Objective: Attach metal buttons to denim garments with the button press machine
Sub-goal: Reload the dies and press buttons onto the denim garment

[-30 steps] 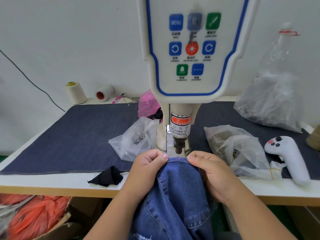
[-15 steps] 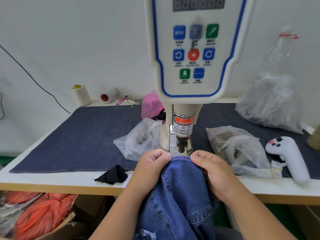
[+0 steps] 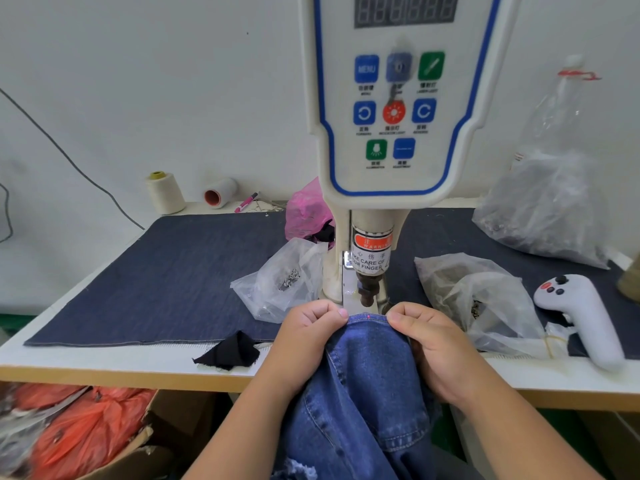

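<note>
The left hand (image 3: 308, 332) and the right hand (image 3: 427, 344) each pinch the top edge of the jeans (image 3: 363, 393), fingers curled round the fold. The edge lies just below the punch (image 3: 367, 293) of the press (image 3: 398, 133), at the front rim of the worktop (image 3: 104, 370); a red light dot shows on the denim between the two thumbs. The rest of the jeans hangs down below the worktop.

Containers:
- A clear bag (image 3: 280, 282) left of the press column holds a small cluster of metal parts.
- A clear bag (image 3: 481, 299) right of the column holds small dark metal pieces; their kind cannot be told.
- A large clear bag (image 3: 543, 209), tied at the top with a red band, stands at the rear right with dark contents.
- A pink bag (image 3: 306, 211) sits behind the column with black fabric at its mouth.
- A cardboard box (image 3: 138, 448) under the worktop holds orange plastic.

Writing:
- The red label on the column reads "WARNING"; below it, "TAKE CARE OF YOUR FINGER", partly cut off.
- One blue panel key reads "MENU". The other key captions are too small to read.
- The display at the top shows unlit digits.

A white handheld controller (image 3: 585, 320) lies at the right, and a black fabric scrap (image 3: 230, 351) lies near the front rim.
</note>
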### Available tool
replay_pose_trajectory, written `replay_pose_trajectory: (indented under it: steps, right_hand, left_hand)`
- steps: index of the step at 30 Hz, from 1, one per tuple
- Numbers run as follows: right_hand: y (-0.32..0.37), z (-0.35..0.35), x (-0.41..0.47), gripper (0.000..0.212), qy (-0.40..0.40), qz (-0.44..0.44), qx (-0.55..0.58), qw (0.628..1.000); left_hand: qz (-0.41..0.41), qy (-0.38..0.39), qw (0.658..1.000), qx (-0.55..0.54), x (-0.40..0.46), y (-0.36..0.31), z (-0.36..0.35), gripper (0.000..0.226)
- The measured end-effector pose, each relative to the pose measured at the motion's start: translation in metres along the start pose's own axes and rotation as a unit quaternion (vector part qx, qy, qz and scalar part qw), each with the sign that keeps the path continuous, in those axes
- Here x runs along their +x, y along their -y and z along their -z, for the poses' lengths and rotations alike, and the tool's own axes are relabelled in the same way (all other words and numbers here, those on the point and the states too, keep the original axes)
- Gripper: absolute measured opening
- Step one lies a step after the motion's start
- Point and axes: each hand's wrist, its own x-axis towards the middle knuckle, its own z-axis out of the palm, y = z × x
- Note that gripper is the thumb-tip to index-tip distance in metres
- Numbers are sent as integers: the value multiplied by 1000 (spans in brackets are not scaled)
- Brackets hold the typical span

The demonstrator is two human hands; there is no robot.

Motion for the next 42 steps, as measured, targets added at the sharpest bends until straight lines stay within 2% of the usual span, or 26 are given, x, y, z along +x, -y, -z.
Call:
replay_pose_trajectory:
  steps: [13,25,31,37,42]
  right_hand:
    - [-1,2,1,16,18,7,38,999]
    - [-1,2,1,16,16,11,26,999]
    - [-2,2,1,14,11,22,26,999]
    - [-3,4,2,13,7,27,29,999]
    - [-3,5,1,8,14,28,56,998]
  left_hand:
    - [1,13,1000,-14,2,2,2,51]
    - [4,11,1000,-26,2,0,1,51]
    - [2,13,1000,-23,1,1,2,44]
    - [-1,17,999,-30,0,0,4,24]
    - [-6,20,999,-28,0,0,4,21]
